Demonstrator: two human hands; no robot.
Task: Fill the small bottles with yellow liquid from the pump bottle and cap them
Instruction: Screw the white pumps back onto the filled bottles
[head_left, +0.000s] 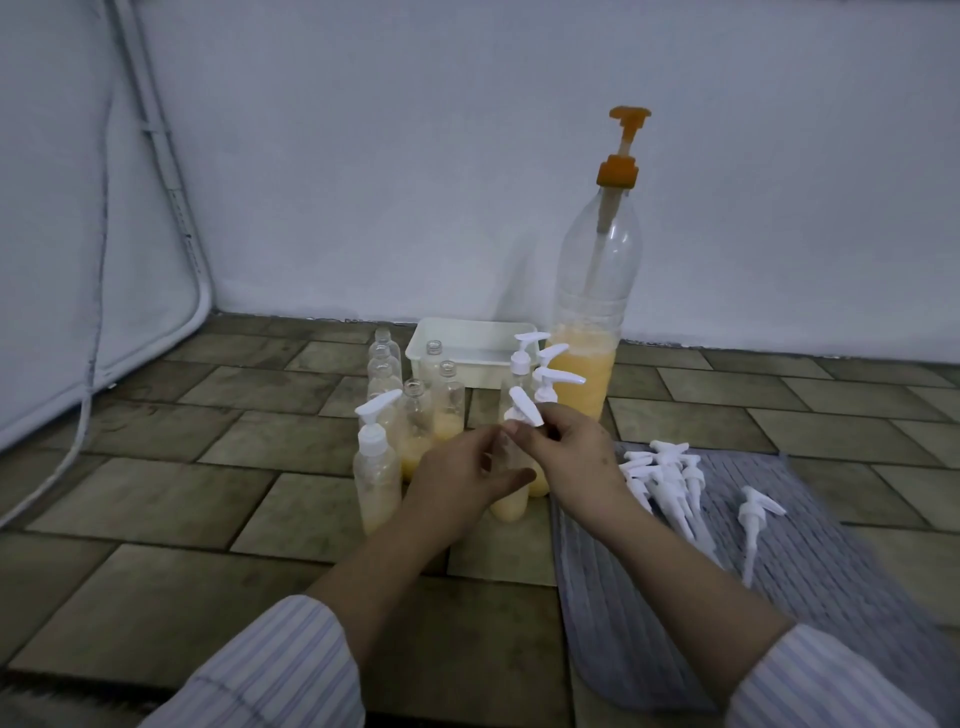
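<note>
Near edge: striped sleeves (270, 670), forearms reaching in over tiled floor (156, 597). Left hand (457, 480) wrapped round small bottle (511, 501), thumb across its front, yellow liquid low in it. Right hand (566, 449) pinching white pump cap (524, 408) at the collar, seating it on the neck; capping step, prob. mid-twist. Looks light, thin clear plastic, likely squashy, so best gripped mid-body, not squeezed; cap turned by collar, not by the spout. Right, on grey mat (831, 545): spare pump caps (670, 483), dip tubes thin & bendy. Left: capped bottle (376, 473), uncapped bottles (447, 400) w/ some liquid. Farther: white tub (462, 343), then big pump bottle (592, 322), about a third full, orange pump head up.
</note>
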